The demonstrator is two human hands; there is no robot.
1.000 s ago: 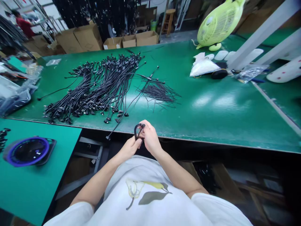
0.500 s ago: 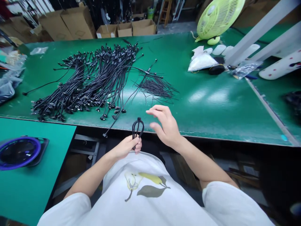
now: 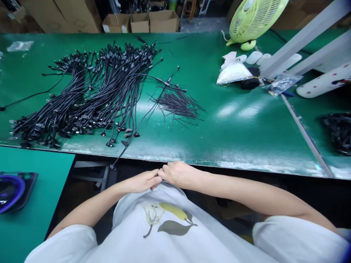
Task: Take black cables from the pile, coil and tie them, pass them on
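The desk [image 3: 233,135] is coloured green, the cables [image 3: 109,87] black, the fan [image 3: 255,22] yellow-green; the white shirt [image 3: 123,237] is printed with yellow fruit [image 3: 174,212].

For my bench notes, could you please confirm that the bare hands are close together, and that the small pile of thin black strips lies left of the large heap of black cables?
Not quite: the head view shows the small pile of thin black strips right of the large heap of black cables. The bare left hand and right hand are close together.
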